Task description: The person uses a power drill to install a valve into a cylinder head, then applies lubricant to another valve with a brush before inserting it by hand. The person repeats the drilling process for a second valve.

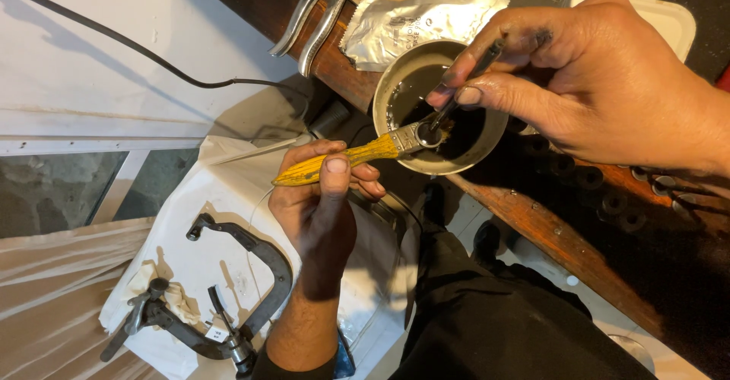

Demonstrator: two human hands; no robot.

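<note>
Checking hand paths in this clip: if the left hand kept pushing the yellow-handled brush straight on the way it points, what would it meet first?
Probably the small metal part that the right hand holds over the bowl; the left hand's brush bristles already seem to touch it, though depth is unclear.

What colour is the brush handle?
Yellow, worn and smudged dark in places. The brush handle shows best in the head view.

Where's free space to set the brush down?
Bare white cloth between the left hand and the black clamp. Crowded: bench edge around the bowl, with foil packet, pliers, dark round parts under the right hand.
</note>
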